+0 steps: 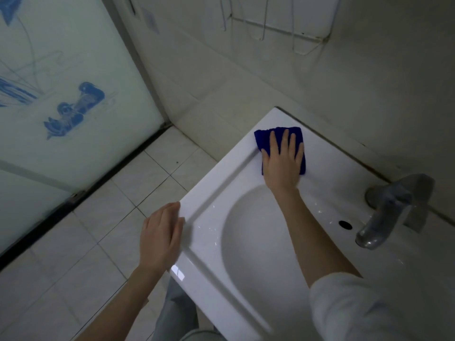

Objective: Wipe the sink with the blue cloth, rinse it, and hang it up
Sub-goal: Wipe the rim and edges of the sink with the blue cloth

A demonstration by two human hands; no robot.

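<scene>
Blue cloth (264, 140) lies folded flat on the back-left deck of the white sink (209, 217), at about 12 o'clock from the bowl (256, 242) and close to the corner where the rim meets the tiled wall (369, 82). It forms a rough rectangle, its long axis running from 11 o'clock to 5 o'clock, the far short edge pointing toward the wall. The right hand (283, 161) presses down on it palm-flat, fingers spread and aimed toward 12 o'clock; this grip is released, not clenched, merely bearing on the fabric. The forearm crosses the bowl from a pale sleeve (357, 308) at 5 o'clock. The left hand (161, 238) rests flat against the sink's left edge at about 9 o'clock from the bowl, fingers straight, holding nothing. A grey metal tap (384, 217) stands at 3 o'clock from the bowl, its spout over the basin beside a dark overflow hole (344, 224). A white wire rack (283, 25) hangs on the wall at 12 o'clock. A frosted glass door (61, 94) with blue drawings stands at 10 o'clock, above the tiled floor (73, 267).
</scene>
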